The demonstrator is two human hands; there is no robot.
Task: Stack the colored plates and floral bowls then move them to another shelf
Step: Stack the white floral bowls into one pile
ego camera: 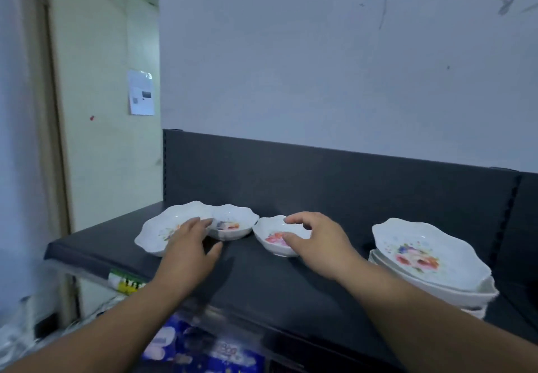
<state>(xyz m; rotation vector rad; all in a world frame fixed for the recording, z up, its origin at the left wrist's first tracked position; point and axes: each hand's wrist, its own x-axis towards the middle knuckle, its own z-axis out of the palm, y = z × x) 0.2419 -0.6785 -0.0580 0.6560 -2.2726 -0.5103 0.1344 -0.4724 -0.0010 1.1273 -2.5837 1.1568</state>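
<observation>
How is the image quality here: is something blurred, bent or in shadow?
Head view: motion blur softens both hands, left hand and right hand, and the packages below the shelf; the wide lens bends the shelf's back panel; light is dim and bluish; soft shadows lie under the hands.

I can't read a word here: the paper sheet [141,92] on the wall up left of my left hand [190,244] and the shelf-edge tag [125,282] below it are blurred.

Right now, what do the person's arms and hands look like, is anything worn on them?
Both are bare: the left hand and right hand show no gloves, rings or watch, and no sleeves cover the forearms as far as the picture reaches. The picture is slightly blurred, so small marks cannot be told.
</observation>
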